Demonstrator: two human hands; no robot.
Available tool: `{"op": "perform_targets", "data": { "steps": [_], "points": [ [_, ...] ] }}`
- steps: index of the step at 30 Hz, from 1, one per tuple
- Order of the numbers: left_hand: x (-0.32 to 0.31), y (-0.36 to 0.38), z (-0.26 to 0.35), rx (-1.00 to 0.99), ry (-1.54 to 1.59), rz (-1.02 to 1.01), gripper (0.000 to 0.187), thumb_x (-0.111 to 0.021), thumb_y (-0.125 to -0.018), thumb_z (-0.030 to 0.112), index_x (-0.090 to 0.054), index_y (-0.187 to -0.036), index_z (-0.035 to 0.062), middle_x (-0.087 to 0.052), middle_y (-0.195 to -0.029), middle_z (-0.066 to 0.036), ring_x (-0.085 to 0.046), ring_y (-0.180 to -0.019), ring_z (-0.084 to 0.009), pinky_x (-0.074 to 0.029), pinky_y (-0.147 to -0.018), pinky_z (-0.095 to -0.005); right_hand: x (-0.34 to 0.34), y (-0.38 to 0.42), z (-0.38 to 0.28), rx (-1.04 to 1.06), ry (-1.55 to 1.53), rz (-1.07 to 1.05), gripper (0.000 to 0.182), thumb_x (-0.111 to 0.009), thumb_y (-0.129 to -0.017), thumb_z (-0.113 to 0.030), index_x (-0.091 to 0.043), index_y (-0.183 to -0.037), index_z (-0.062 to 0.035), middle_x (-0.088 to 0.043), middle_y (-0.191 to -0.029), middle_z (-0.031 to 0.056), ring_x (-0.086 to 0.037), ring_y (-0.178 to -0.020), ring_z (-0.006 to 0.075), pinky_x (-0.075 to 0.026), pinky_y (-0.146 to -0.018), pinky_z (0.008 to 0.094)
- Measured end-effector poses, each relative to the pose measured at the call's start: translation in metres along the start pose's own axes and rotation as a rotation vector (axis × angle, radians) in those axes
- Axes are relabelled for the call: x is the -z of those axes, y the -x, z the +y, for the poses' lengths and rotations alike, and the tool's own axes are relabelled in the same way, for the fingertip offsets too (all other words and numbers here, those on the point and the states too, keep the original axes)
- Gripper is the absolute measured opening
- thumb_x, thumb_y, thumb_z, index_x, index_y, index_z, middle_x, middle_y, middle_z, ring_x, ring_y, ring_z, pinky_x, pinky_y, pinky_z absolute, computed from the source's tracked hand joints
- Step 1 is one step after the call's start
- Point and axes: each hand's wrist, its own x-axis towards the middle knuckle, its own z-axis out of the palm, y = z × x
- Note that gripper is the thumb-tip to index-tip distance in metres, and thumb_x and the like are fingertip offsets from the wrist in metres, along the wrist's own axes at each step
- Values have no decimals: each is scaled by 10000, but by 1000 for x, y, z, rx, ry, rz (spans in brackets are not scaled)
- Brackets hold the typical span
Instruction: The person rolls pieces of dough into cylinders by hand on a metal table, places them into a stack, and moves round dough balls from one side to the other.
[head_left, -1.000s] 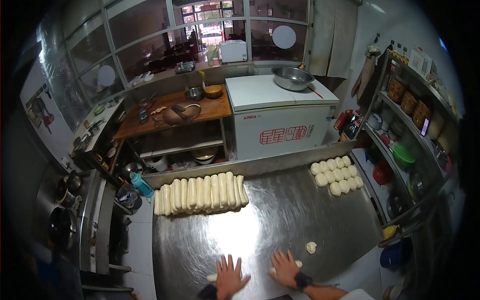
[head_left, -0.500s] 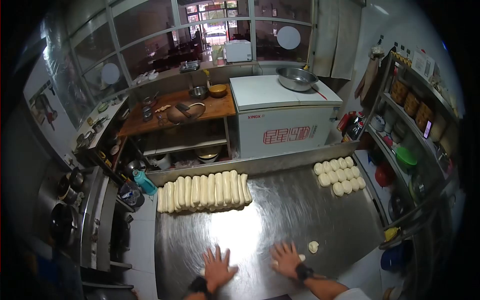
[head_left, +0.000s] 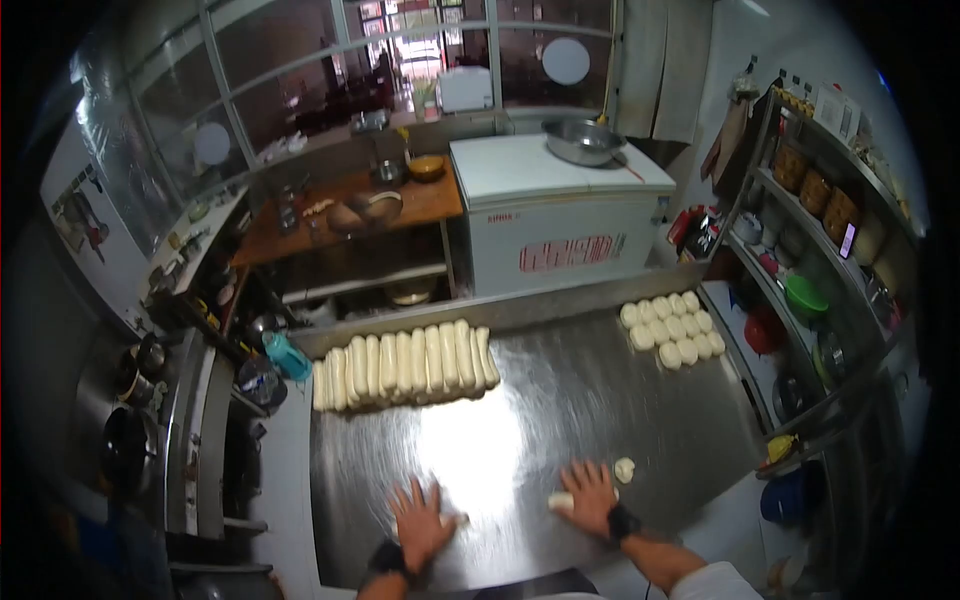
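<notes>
My left hand (head_left: 421,525) lies flat with spread fingers on the steel worktop (head_left: 520,540), and a bit of dough (head_left: 461,520) shows beside its thumb. Under my right hand (head_left: 588,499), also spread, is a piece of dough (head_left: 560,500) that sticks out at the thumb side. A small dough lump (head_left: 624,470) rests just beyond the right fingers. At the back left of the worktop lies a stack of long dough rolls (head_left: 405,365). Several rows of short round dough pieces (head_left: 672,328) sit at the back right.
Behind the worktop's raised rim stand a white chest freezer (head_left: 570,235) with a metal bowl (head_left: 584,142) and a wooden table (head_left: 270,238). Shelves (head_left: 770,285) line the right side. A turquoise bottle (head_left: 287,356) is left of the rolls; a stove (head_left: 130,440) is farther left.
Both hands have shifted slightly, my left hand leftward and my right hand rightward. Dough now shows beside the left thumb and more of it at the right thumb. The view has tilted a little.
</notes>
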Motion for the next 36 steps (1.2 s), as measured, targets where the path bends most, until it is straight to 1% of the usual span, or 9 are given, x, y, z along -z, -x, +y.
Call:
{"op": "perform_targets", "data": {
  "steps": [3,10,16,21,22,26,29,31,36],
  "points": [
    [11,-48,-8,132,9,115,791,-487,-971,536,-333,-1557,28,-196,-1629,-290,-88,-1492,-546,-14,-1166,-702,13,-16,7,-50,-78,-5,751,-584,-917,-559,-456,-1477,-76,-393,-1545,215,-337,-1446,396,-232,-1180,571],
    [2,84,29,-43,-38,-93,758,-591,-902,546,-455,-1482,79,-381,-1508,-288,-245,-1448,-508,-112,-1147,-691,16,16,35,147,-167,-166,572,-728,-867,-381,-584,-1313,-52,-580,-1330,198,-559,-1218,347,-426,-996,490],
    [-8,13,10,49,35,69,687,-594,-908,561,-555,-1379,63,-444,-1439,-279,-332,-1388,-474,-223,-1084,-661,15,-106,20,-126,-894,32,410,-614,-970,-396,-646,-1089,-5,-689,-916,218,-692,-851,361,-521,-758,467],
    [3,34,35,10,-34,58,577,-636,-908,475,-587,-1313,67,-522,-1303,-273,-463,-1247,-420,-309,-998,-578,50,-275,30,-251,-784,435,400,-598,-955,-404,-662,-1028,-16,-710,-909,228,-703,-852,387,-530,-762,492],
    [-6,43,37,-7,-32,124,471,-703,-875,315,-608,-1251,48,-554,-1194,-271,-496,-1177,-411,-323,-983,-565,46,-299,32,-242,-728,502,399,-592,-952,-405,-667,-1034,-22,-712,-898,226,-703,-841,394,-532,-763,505],
    [-19,46,30,93,36,-43,411,-690,-891,270,-598,-1198,13,-579,-1141,-237,-509,-1141,-405,-343,-963,-522,1,-362,15,-214,-618,287,458,-588,-944,-411,-622,-1156,-7,-671,-973,276,-657,-991,431,-514,-851,516],
    [-17,21,42,264,180,159,329,-640,-956,249,-576,-1190,27,-584,-1099,-209,-533,-1097,-358,-384,-918,-473,3,-349,-2,-241,-588,191,500,-596,-950,-378,-563,-1265,9,-608,-1085,296,-591,-1121,455,-484,-927,506],
    [13,-16,70,483,941,330,288,-574,-1006,178,-537,-1235,7,-579,-1081,-192,-547,-1086,-308,-436,-893,-435,19,-307,-6,-33,-670,364,480,-609,-958,-321,-559,-1289,24,-623,-1079,266,-607,-1097,413,-493,-925,484],
    [25,-109,137,264,1370,239,519,-541,-1011,126,-368,-1478,-19,-494,-1305,-203,-523,-1217,-290,-435,-1038,-398,70,-174,-42,145,-1171,-41,450,-622,-974,-260,-567,-1299,46,-672,-978,157,-654,-890,217,-526,-809,353]
  ]
}}
